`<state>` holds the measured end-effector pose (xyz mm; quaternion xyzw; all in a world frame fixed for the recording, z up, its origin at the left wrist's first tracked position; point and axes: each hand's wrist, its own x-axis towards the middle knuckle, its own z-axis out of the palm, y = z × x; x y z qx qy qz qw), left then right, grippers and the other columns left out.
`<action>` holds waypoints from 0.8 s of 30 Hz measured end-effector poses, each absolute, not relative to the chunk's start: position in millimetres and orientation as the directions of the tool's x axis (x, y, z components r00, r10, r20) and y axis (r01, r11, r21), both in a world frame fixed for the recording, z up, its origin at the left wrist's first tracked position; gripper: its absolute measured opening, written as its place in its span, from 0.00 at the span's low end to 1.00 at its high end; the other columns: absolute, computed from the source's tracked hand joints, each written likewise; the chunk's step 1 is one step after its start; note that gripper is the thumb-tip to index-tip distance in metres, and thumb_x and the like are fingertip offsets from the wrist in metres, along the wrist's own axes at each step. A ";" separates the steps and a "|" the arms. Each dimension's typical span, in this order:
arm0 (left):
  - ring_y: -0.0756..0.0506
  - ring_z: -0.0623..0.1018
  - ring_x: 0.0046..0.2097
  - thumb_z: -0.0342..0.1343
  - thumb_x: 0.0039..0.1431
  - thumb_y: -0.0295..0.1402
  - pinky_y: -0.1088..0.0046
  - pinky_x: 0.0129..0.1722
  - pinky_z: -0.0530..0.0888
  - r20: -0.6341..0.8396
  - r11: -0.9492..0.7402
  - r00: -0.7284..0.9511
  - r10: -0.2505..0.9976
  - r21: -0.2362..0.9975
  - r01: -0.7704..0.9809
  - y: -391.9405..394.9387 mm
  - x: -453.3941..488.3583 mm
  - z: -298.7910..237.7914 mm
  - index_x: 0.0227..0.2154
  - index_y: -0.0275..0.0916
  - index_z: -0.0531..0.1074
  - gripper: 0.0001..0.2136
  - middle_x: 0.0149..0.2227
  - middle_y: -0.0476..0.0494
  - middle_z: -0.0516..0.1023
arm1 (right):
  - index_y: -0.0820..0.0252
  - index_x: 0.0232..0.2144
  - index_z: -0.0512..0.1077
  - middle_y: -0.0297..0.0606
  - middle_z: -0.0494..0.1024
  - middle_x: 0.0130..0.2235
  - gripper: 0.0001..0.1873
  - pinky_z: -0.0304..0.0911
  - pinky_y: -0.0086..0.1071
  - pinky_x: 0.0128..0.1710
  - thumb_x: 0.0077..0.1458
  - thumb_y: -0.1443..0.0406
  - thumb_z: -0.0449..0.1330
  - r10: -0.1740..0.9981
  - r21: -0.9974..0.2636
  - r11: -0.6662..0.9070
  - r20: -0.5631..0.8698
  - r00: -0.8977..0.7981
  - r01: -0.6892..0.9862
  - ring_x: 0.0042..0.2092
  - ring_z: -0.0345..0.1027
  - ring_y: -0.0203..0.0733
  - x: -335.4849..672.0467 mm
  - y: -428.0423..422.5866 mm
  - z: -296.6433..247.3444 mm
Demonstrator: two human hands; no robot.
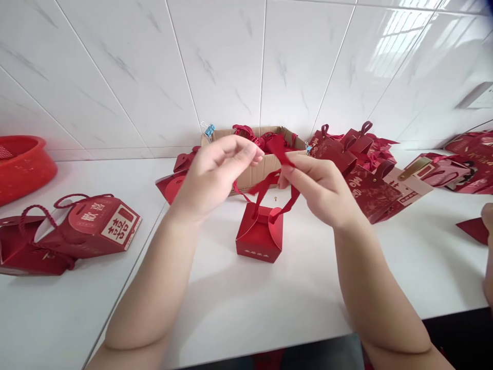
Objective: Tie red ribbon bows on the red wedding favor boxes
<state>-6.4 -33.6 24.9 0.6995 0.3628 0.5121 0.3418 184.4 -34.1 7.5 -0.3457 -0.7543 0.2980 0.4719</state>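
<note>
A small red gift box [259, 240] with gold lettering stands upright on the white table, its curved top flaps folded together. Red ribbon [263, 191] runs up from the top of the box in loose loops. Above and to the right of the box, my right hand [318, 187] pinches the ribbon between thumb and fingers, and a ribbon end sticks up past the fingertips. My left hand [221, 172] is raised at the upper left of the box, thumb and fingers drawn together. Whether any ribbon is between its fingertips is hidden.
Behind the hands, a cardboard box [262, 168] holds red ribbons. Red gift boxes [96, 226] with rope handles lie at left, near a red plastic basin [25, 167]. Red gift bags [370, 190] cluster at right. Another person's hand [488, 221] shows at the right edge.
</note>
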 end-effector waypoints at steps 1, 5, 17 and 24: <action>0.45 0.76 0.44 0.53 0.61 0.42 0.65 0.46 0.73 0.433 -0.473 0.226 0.873 0.863 0.177 -31.1 -2.9 21.9 0.35 0.41 0.76 0.11 0.39 0.45 0.77 | 0.60 0.22 0.70 0.36 0.70 0.29 0.15 0.62 0.33 0.33 0.60 0.66 0.52 0.751 -0.697 0.657 0.570 -0.334 0.287 0.32 0.65 0.37 184.6 -34.7 7.4; 0.42 0.76 0.47 0.50 0.61 0.49 0.65 0.46 0.74 0.273 -0.340 0.321 0.907 0.924 0.175 -25.7 10.6 13.6 0.38 0.41 0.75 0.18 0.40 0.44 0.78 | 0.59 0.23 0.71 0.41 0.71 0.37 0.13 0.64 0.37 0.36 0.58 0.66 0.53 0.578 -0.482 0.811 0.745 -0.332 0.331 0.37 0.66 0.41 186.3 -33.4 6.2; 0.50 0.73 0.27 0.60 0.55 0.45 0.75 0.29 0.71 0.409 -0.420 0.100 0.907 0.895 0.147 -20.3 2.5 12.0 0.25 0.39 0.72 0.14 0.22 0.50 0.71 | 0.54 0.23 0.73 0.40 0.74 0.46 0.20 0.65 0.46 0.47 0.58 0.50 0.55 0.776 -0.790 0.611 0.584 -0.238 0.054 0.53 0.66 0.54 184.9 -32.7 2.9; 0.49 0.70 0.27 0.62 0.52 0.42 0.73 0.27 0.66 0.455 -0.443 0.048 0.889 0.829 0.341 -21.4 -27.7 25.0 0.20 0.39 0.69 0.14 0.21 0.50 0.67 | 0.55 0.22 0.74 0.40 0.75 0.44 0.18 0.64 0.44 0.45 0.58 0.54 0.57 0.804 -0.823 0.551 0.479 -0.352 0.138 0.51 0.66 0.52 207.9 -34.7 15.4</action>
